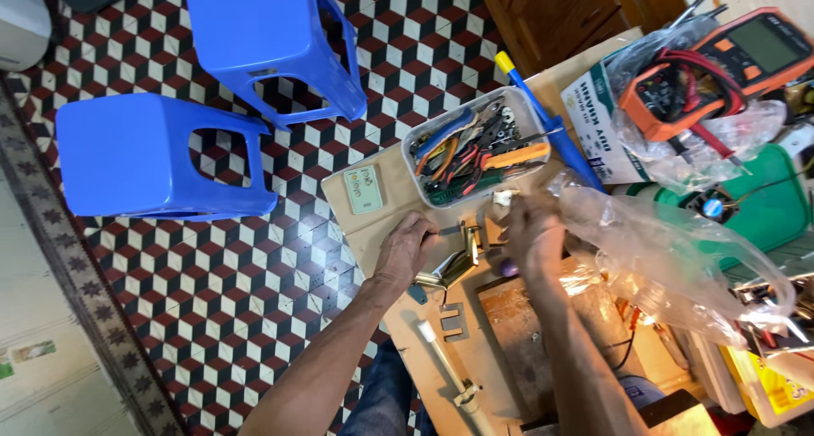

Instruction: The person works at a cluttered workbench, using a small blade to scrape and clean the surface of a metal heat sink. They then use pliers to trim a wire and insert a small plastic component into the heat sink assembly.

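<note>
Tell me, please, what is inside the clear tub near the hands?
The tub holds a heap of hand tools: pliers with red, blue and yellow grips, and an orange-handled tool on top. What lies under the heap, at the bottom, is covered.

my hands: 2, left [405,251], right [532,230] | blue plastic stools: 2 [161,156] [271,38] | clear tool tub [471,148]: 1 | orange multimeters: 2 [759,50] [674,101] | remote control [365,189]: 1 | clear plastic bag [670,258]: 1
</note>
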